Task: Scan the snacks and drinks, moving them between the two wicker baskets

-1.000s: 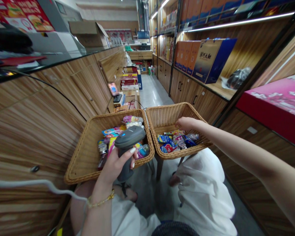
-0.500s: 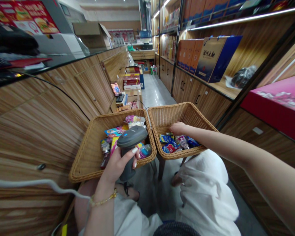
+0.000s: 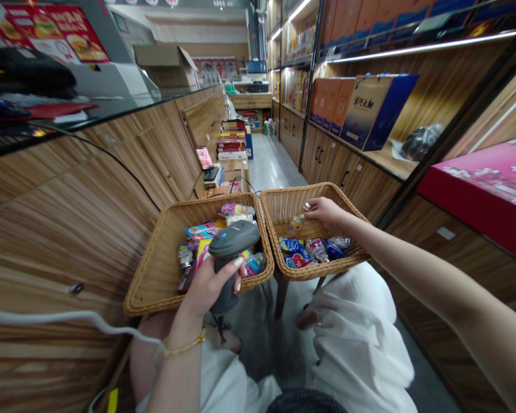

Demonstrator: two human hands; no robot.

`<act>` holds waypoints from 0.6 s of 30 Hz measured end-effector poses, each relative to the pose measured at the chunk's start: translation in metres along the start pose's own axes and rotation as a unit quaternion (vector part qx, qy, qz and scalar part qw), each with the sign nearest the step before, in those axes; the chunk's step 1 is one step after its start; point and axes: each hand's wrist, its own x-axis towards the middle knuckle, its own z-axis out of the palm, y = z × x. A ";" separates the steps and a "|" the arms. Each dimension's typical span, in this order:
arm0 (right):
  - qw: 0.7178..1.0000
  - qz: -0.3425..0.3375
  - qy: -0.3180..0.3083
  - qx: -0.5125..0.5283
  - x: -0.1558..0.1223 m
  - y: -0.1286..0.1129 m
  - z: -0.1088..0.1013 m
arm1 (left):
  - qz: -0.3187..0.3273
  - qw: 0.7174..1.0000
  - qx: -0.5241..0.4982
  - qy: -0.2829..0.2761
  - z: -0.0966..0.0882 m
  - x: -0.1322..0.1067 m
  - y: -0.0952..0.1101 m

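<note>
My left hand (image 3: 208, 287) grips a grey barcode scanner (image 3: 231, 252) by its handle, held above the near edge of the left wicker basket (image 3: 155, 275). That basket holds several colourful snack packets and small bottles. My right hand (image 3: 324, 211) is raised over the right wicker basket (image 3: 327, 198), fingers pinched on a small clear packet of colourful sweets (image 3: 297, 222) that hangs below them. Blue, red and clear packets (image 3: 303, 252) lie in the near part of the right basket.
A wooden counter (image 3: 90, 189) with a glass top runs along the left. Wooden shelves with boxed goods (image 3: 370, 109) line the right. A white cable (image 3: 60, 318) runs from the left toward my wrist. The aisle floor (image 3: 270, 163) stretches ahead, with stacked boxes (image 3: 232, 143) behind the baskets.
My right hand dipped into the right basket, then rose with a small packet of sweets pinched in its fingers. The left hand and scanner have barely moved.
</note>
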 end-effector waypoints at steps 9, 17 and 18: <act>0.862 -0.013 0.075 0.500 -0.031 -0.037 0.002 | -0.001 1.000 0.011 -0.005 -0.003 -0.001 -0.004; 0.804 0.003 0.156 0.573 -0.039 -0.048 0.013 | -0.005 1.000 0.010 -0.007 -0.003 0.000 -0.007; 0.798 0.003 0.168 0.578 -0.040 -0.047 0.013 | -0.005 1.000 0.010 -0.007 -0.003 0.000 -0.006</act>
